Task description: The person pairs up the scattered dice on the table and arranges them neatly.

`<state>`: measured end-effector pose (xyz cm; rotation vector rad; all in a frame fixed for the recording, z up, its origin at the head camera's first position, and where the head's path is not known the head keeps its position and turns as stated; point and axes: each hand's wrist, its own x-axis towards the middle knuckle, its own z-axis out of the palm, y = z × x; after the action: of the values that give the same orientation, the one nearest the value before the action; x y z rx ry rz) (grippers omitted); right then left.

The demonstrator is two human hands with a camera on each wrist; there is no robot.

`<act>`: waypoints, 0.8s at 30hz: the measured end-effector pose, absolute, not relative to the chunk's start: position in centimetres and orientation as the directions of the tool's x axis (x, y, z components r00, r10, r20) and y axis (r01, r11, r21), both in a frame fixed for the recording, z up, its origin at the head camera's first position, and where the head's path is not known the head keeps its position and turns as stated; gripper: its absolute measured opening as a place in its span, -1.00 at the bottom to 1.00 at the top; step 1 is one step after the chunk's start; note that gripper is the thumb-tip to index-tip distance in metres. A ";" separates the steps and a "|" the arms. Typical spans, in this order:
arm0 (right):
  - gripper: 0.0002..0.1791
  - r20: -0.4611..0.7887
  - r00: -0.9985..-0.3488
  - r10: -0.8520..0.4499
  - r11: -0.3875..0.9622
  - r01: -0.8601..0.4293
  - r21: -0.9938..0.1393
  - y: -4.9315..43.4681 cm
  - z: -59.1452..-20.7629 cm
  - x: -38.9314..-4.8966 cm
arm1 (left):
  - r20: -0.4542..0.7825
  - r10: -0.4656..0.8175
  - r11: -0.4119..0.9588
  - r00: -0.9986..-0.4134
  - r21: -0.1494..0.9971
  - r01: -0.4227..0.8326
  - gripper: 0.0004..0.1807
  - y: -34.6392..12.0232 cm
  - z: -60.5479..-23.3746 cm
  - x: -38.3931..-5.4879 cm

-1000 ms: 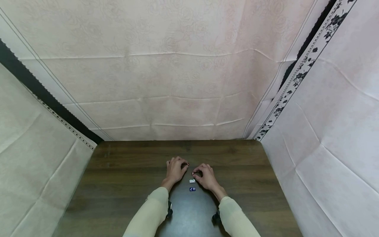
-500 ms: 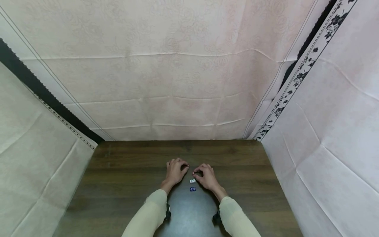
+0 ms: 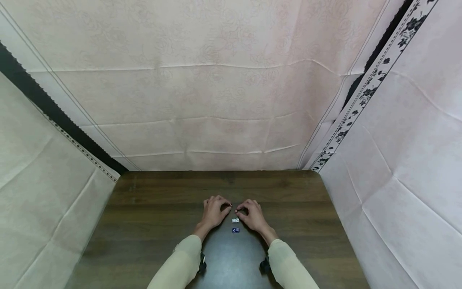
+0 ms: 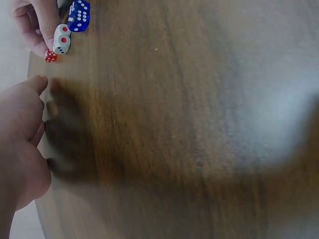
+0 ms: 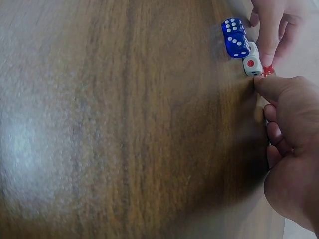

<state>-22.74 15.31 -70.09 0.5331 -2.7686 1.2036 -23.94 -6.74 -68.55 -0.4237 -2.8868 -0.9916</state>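
My left hand pinches a small red die between thumb and fingertips, mostly hidden by the fingers in the head view. Opposite it, my right hand pinches another red die, which shows in the left wrist view as a red die at the fingertips. Only a narrow gap parts the two hands. Just nearer to me lie two white dice side by side. A pair of blue dice with white dots sits nearer still, in line with the white ones.
The dice lie on a brown wood-grain table with rounded far corners. Pale patterned cloth hangs behind it, with more cloth along both sides. A dark wrist camera is strapped to the right forearm.
My left hand has moved a little toward me and to the right, bringing its red die closer to the other one. My right hand and the white and blue dice stay nearly still.
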 end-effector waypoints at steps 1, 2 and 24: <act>-0.89 0.203 -0.940 -0.274 0.620 -0.334 -0.710 15.3 -70.3 -22.8 | 0.148 0.240 0.753 -0.960 0.596 0.280 -0.87 -6.7 -68.5 -23.8; -0.89 0.191 -0.946 -0.263 0.612 -0.317 -0.724 15.3 -70.5 -22.8 | 0.152 0.242 0.753 -0.958 0.593 0.284 -0.87 -6.7 -68.6 -23.8; -0.88 0.166 -0.941 -0.295 0.656 -0.326 -0.681 15.1 -69.3 -22.4 | 0.202 0.272 0.748 -0.941 0.570 0.339 -0.90 -6.6 -69.7 -22.5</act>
<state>-22.44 15.09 -69.26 0.5287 -2.8216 1.1724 -22.52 -6.59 -69.67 -0.4978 -2.8375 -0.9572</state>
